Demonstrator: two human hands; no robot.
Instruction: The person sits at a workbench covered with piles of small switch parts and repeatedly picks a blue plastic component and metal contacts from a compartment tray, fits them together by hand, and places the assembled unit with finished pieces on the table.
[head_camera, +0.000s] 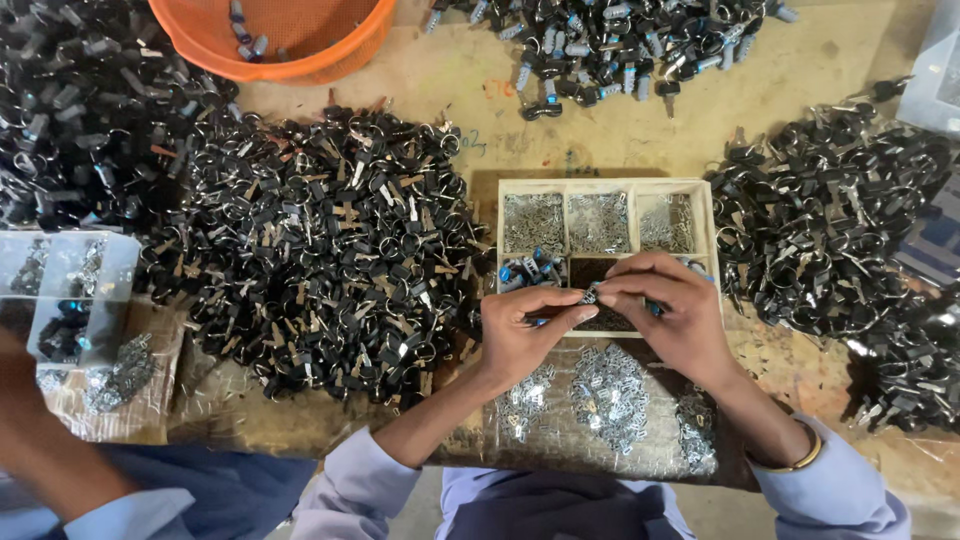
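Observation:
My left hand (522, 333) and my right hand (668, 310) meet over the front edge of a cream divided tray (605, 186). Between their fingertips they pinch a small metal-and-black part (591, 294). A blue-tipped piece shows under my right hand, though I cannot tell if that hand grips it. The tray's back compartments hold small silver pieces; its front ones hold blue-and-black parts and dark pieces. Small heaps of silver metal pieces (610, 392) lie on the bench just below my hands.
A large pile of black-headed keys on rings (320, 250) lies to the left, another pile (840, 220) to the right, more at the back. An orange basket (275, 40) stands at the back left. Another person's arm (45, 440) and clear divided box (65, 290) are at the far left.

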